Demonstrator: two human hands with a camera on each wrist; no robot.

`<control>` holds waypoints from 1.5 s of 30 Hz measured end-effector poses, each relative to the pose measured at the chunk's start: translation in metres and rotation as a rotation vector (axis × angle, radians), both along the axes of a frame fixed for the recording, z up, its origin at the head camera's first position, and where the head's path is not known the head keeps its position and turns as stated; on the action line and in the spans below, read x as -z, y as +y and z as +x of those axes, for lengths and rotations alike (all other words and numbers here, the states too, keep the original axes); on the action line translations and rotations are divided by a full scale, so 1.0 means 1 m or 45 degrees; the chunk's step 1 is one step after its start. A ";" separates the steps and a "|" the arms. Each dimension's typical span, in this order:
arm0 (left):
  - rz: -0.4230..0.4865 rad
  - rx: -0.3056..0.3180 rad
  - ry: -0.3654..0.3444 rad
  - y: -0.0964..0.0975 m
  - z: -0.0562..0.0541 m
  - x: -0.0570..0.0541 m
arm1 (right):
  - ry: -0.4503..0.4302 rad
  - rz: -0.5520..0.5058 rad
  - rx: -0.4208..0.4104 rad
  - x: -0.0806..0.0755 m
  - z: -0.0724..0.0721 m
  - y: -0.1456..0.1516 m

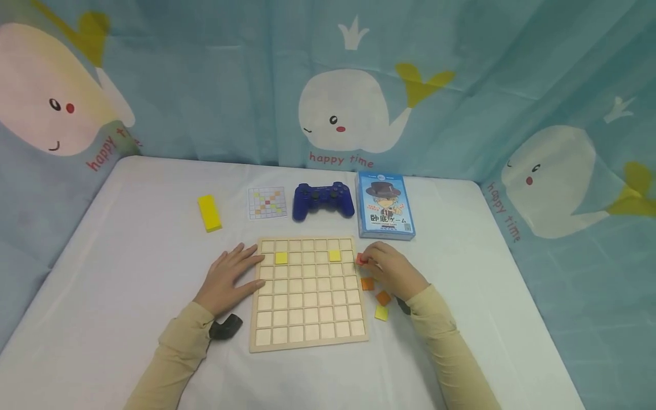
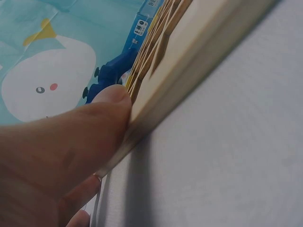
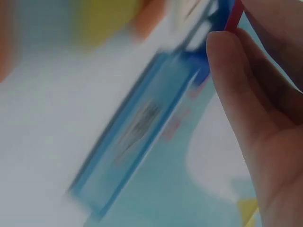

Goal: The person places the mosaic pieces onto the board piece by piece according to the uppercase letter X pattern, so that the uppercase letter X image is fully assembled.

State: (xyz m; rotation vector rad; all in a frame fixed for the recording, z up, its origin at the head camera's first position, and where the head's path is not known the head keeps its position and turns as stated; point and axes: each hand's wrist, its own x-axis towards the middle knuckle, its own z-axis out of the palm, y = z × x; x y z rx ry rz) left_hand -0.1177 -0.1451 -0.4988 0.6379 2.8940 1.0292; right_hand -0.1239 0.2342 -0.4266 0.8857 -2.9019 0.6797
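A wooden grid board lies in front of me, with one yellow tile and another yellow tile in its second row from the far side. My left hand rests on the board's left edge, fingers spread; in the left wrist view its thumb touches the frame. Just off the right edge, my right hand pinches a red square tile between thumb and fingers. Near that hand lie two orange tiles and a loose yellow tile.
Beyond the board are a card with a coloured grid pattern, a blue game controller and a blue game box. A yellow block lies at the far left. A whale-print curtain hangs behind the white table.
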 end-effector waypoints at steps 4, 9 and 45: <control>0.014 -0.004 0.015 -0.001 0.001 0.000 | 0.058 -0.012 -0.155 -0.002 -0.010 -0.031; 0.012 -0.008 0.023 -0.001 0.002 0.000 | 0.076 -0.013 -0.264 -0.002 -0.019 -0.065; -0.006 -0.013 0.019 0.000 0.004 -0.004 | -0.001 0.197 -0.384 0.015 -0.023 -0.125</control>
